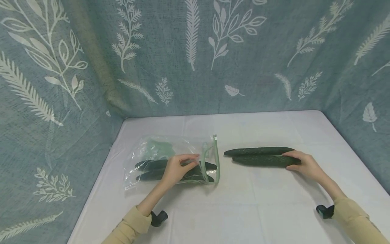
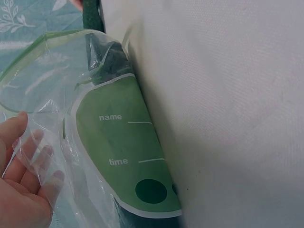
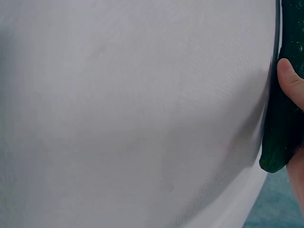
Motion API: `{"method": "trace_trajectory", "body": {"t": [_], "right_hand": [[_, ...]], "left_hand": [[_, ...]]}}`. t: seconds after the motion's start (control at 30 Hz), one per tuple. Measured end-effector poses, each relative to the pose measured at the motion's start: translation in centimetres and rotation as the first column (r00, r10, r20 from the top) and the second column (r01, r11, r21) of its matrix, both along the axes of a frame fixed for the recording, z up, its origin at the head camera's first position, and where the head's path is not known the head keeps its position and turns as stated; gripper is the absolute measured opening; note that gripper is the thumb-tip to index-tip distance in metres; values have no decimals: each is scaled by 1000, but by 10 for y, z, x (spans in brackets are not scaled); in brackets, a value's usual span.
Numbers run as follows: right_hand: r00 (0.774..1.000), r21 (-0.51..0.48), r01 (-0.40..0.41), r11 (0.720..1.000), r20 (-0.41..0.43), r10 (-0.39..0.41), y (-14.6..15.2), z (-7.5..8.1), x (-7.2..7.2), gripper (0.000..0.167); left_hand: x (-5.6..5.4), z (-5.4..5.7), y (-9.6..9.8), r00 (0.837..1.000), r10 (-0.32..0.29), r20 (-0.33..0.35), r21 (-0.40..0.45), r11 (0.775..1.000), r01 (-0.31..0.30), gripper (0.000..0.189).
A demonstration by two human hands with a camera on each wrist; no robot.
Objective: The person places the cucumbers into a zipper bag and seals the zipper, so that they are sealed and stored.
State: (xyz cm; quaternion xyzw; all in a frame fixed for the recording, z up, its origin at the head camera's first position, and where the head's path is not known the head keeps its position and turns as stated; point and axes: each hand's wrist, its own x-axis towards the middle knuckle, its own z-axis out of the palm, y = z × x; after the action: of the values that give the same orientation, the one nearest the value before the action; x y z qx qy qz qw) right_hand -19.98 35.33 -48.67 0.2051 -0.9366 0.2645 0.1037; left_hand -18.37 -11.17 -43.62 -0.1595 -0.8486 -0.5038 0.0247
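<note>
A clear zip bag (image 1: 186, 142) with a green-edged mouth lies left of centre in the head view, its mouth raised and facing right. Inside it are two dark green cucumbers (image 1: 152, 165). My left hand (image 1: 179, 167) reaches over the bag and pinches its upper film near the mouth; in the left wrist view the film covers several fingers (image 2: 33, 164). To the right, two more cucumbers lie side by side. My right hand (image 1: 307, 166) grips the nearer cucumber (image 1: 259, 160) by its right end, thumb along the near side. The farther cucumber (image 1: 256, 151) lies right behind it.
A white cloth covers the table (image 1: 237, 210). Blue-green curtains (image 1: 170, 57) with white leaf prints hang behind and at both sides. A dark wrist device (image 1: 159, 218) sits at the left cuff, another (image 1: 325, 211) at the right cuff.
</note>
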Motion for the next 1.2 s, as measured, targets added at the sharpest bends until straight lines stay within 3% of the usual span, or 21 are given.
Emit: {"method": "trace_trajectory", "body": {"t": [0.53, 0.77, 1.2], "right_hand": [[999, -81, -37, 996, 25, 39, -2, 7, 8, 47], [999, -48, -14, 999, 48, 17, -9, 12, 11, 47], [993, -85, -3, 996, 119, 13, -31, 22, 14, 47]], "left_hand": [[0, 0, 1, 1000, 8, -6, 3, 1000, -8, 17], [-1, -1, 1, 1000, 6, -20, 3, 1000, -6, 18], [-1, -1, 2, 1000, 3, -21, 12, 1000, -3, 19]]}}
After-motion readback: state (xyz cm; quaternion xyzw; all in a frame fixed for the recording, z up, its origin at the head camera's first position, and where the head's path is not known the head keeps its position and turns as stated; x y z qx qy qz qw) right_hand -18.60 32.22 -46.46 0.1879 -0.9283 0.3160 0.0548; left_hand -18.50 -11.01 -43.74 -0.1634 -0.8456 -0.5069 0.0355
